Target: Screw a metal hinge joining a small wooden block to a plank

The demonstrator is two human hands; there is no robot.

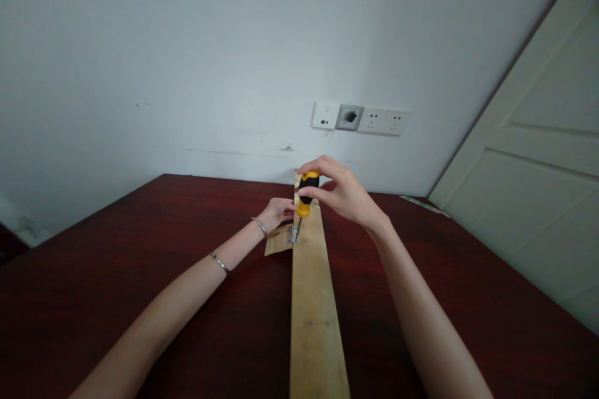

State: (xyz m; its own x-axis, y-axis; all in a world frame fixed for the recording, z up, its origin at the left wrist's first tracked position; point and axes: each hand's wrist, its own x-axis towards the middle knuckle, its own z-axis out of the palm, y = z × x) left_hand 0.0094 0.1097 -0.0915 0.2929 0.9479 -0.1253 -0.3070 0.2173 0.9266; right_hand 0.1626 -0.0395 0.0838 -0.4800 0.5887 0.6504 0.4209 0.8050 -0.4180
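Note:
A stubby screwdriver [309,191] with a yellow and black handle is gripped in the fingers and thumb of my right hand [344,190]. Its shaft points down to a small metal hinge [294,234] at the left edge of a long wooden board [311,318]. From that hinge a short, thin wooden piece [279,240] sticks out to the left. My left hand [277,212], just beyond the short piece, has its fingers closed against the board's left edge; some fingertips are hidden. Whether the screwdriver's tip sits in a screw is too small to tell.
Under the board is a dark red table [210,324], its far edge near a white wall [210,62]. Sockets [384,121] are set in the wall. A white panelled door [538,156] stands at the right, and a thin printed strip [423,204] lies at the table's far right edge.

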